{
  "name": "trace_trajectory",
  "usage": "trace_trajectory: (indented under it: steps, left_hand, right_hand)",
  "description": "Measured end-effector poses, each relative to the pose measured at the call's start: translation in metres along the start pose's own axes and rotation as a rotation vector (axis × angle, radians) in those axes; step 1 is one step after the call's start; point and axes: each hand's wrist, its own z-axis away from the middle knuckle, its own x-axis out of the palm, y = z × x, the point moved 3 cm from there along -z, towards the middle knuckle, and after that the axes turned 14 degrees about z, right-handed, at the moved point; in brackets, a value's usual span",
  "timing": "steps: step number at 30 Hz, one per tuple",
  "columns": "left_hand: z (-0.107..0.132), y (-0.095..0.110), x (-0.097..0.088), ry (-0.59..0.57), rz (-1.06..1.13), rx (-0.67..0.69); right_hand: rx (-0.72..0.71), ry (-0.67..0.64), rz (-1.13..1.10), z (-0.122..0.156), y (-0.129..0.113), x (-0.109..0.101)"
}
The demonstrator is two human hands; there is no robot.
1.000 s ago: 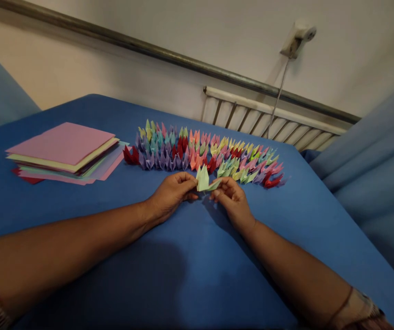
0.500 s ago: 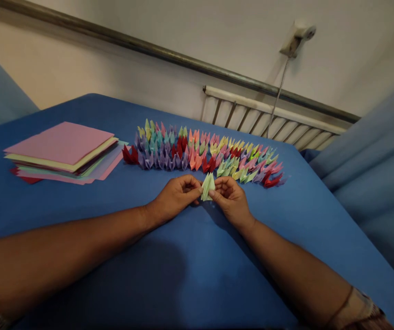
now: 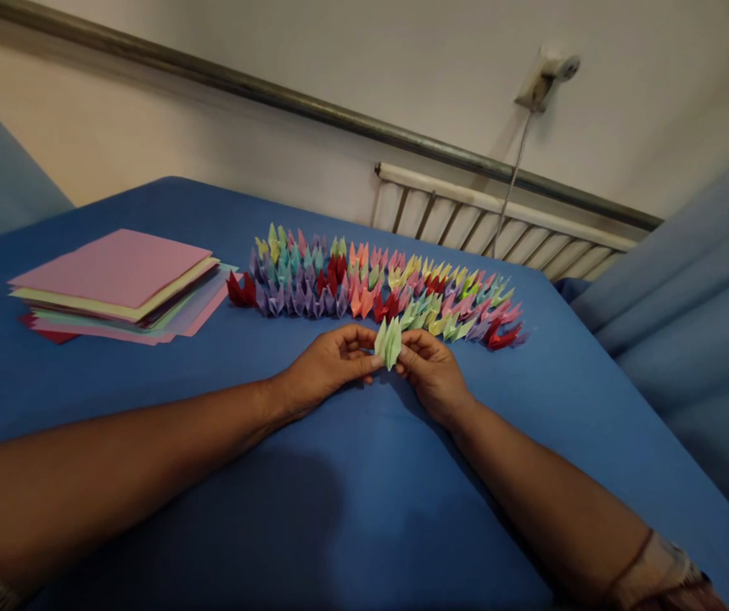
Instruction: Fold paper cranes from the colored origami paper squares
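Between my two hands is a pale green folded paper crane (image 3: 389,343), its points upward, held just above the blue table cover. My left hand (image 3: 333,361) pinches its left side between thumb and fingers. On the other side, my right hand (image 3: 434,371) grips the right edge the same way. Right behind it stand rows of finished paper cranes (image 3: 337,273) in red, purple, pink, yellow, green and turquoise. Parts of the nearest ones are hidden by the held piece and my fingers.
A stack of square coloured paper (image 3: 115,270), pink on top, lies at the left. The blue cloth (image 3: 313,509) covers the table. Beyond it are a wall rail (image 3: 313,106), a radiator (image 3: 440,208) and a hanging cord (image 3: 513,187). Blue curtains (image 3: 708,314) hang at the right.
The green paper has turned slightly and its folds now stand more spread apart. My right thumb has moved from its front to its right edge. The hands stay in nearly the same place.
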Motion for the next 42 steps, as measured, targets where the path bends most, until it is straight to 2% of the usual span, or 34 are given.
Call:
trace_trajectory:
  steps: [4,10,16,25,31,37,42]
  left_hand:
    - [0.000,-0.001,0.000,-0.010,-0.009,-0.005]
    - [0.000,0.003,0.001,0.053,-0.019,0.022]
    - [-0.001,0.002,0.000,0.042,-0.033,0.043]
    - [-0.001,0.008,-0.004,0.184,-0.161,0.181]
    - [0.003,0.009,0.001,0.126,-0.186,0.191]
    - [0.005,0.008,0.003,0.070,-0.106,0.122]
    - [0.004,0.010,0.002,0.074,-0.119,0.149]
  right_hand:
    - [-0.006,-0.019,0.010,-0.001,0.001,0.001]
    - [-0.014,0.004,0.101,-0.001,0.000,0.005]
    - [-0.033,-0.051,0.127,0.000,-0.001,0.009]
    - [-0.054,-0.003,0.149,0.007,-0.003,0.009]
    - [-0.057,0.027,0.153,0.006,-0.004,0.017]
    - [-0.036,0.026,0.140,0.003,-0.005,0.012]
    - [-0.039,0.000,0.059,0.002,-0.004,0.009]
